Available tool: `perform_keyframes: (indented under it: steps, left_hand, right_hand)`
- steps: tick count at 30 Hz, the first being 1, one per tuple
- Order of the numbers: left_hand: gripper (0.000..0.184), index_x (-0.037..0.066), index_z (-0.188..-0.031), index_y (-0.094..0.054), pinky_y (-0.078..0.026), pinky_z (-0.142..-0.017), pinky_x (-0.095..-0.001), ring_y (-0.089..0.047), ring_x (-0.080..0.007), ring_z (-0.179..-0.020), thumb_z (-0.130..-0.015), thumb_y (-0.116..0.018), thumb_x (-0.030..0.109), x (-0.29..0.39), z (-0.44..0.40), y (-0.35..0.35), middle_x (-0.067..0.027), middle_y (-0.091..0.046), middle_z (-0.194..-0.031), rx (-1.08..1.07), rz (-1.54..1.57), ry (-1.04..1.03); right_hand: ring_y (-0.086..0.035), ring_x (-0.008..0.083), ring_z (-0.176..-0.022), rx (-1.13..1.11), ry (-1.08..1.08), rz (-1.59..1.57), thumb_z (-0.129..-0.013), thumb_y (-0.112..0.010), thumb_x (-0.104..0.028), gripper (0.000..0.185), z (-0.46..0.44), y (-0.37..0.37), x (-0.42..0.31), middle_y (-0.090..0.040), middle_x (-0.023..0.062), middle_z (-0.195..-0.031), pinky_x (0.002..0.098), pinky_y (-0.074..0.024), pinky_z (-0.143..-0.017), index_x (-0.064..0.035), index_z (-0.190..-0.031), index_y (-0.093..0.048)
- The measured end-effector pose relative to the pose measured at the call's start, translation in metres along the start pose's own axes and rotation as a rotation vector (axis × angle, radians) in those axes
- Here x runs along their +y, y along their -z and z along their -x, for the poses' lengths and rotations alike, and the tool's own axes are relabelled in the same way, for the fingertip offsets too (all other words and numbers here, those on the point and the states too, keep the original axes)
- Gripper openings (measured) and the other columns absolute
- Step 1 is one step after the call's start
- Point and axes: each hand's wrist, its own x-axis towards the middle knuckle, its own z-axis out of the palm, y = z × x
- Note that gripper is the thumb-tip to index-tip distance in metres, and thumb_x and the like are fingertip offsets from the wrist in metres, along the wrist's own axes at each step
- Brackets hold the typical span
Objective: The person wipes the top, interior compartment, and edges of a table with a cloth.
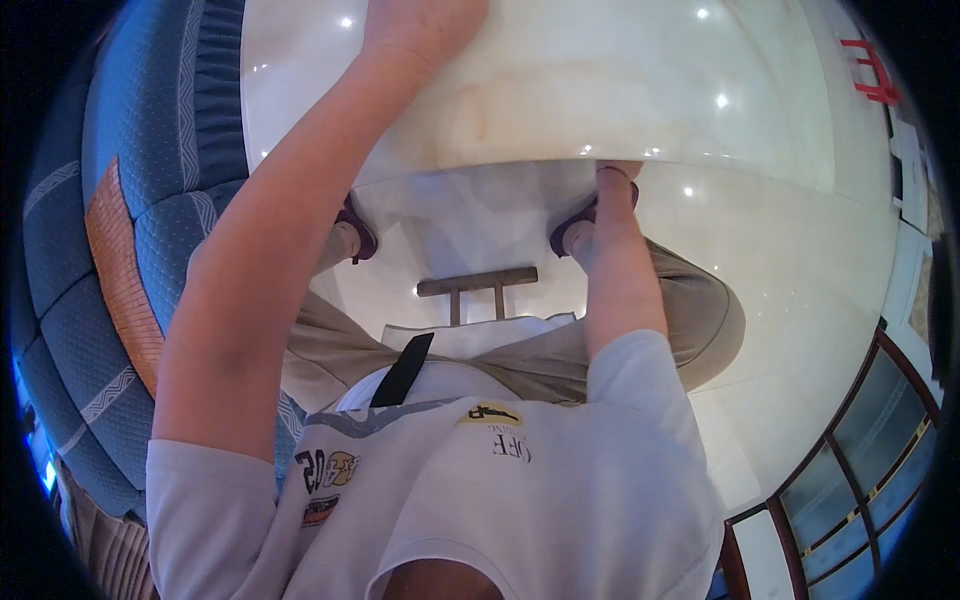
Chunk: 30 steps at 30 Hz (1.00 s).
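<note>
My left hand [428, 24] reaches over the glossy cream table [600, 90] at the top of the head view. Only the wrist and part of the hand show; the fingers are cut off by the frame's upper edge. At the near edge of that table is my right hand [620, 169], with its fingers hidden beyond the edge. What either hand holds, if anything, cannot be seen.
A blue quilted sofa [160, 240] with an orange-brown mat [120, 260] runs along the left. Below the table's edge are my dark shoes [362, 232] and a small wooden frame piece [477, 281]. Glass-paned doors [850, 460] stand at lower right.
</note>
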Motion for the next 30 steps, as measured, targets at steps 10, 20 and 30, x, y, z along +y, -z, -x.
perform_keyframes:
  steps: [10, 20, 30]
  left_hand:
    - [0.024, -0.004, -0.099, -0.053, -0.041, -0.090, -0.0448, -0.050, -0.0378, -0.101, -0.080, -0.050, 0.009, 0.002, 0.001, -0.001, -0.0224, -0.053, -0.103, 0.010, 0.033, 0.013]
    - [0.024, -0.004, -0.099, -0.053, -0.041, -0.090, -0.0446, -0.050, -0.0375, -0.102, -0.080, -0.050, 0.011, 0.003, 0.001, 0.002, -0.0222, -0.053, -0.103, -0.020, 0.011, 0.020]
    - [0.023, -0.004, -0.098, -0.054, -0.042, -0.090, -0.0452, -0.051, -0.0377, -0.101, -0.079, -0.052, 0.009, -0.004, 0.003, -0.007, -0.0224, -0.054, -0.103, 0.067, 0.031, -0.012]
  right_hand:
    - [-0.049, 0.0350, -0.115, -0.060, 0.206, 0.042, -0.091, -0.045, -0.025, 0.038, 0.106, -0.052, -0.092, -0.054, 0.0171, -0.124, 0.0424, -0.0382, -0.099, -0.0046, -0.121, -0.054]
    - [-0.048, 0.0338, -0.118, -0.336, 0.164, -0.153, -0.088, -0.049, -0.025, 0.038, 0.178, -0.099, -0.193, -0.055, 0.0148, -0.125, 0.0401, -0.0395, -0.099, -0.0085, -0.121, -0.055]
    - [-0.060, 0.0214, -0.093, -0.812, -0.569, -1.224, -0.079, -0.057, -0.003, 0.024, 0.166, -0.008, -0.232, -0.062, 0.0102, -0.099, 0.0347, -0.0494, -0.075, -0.0051, -0.102, -0.058]
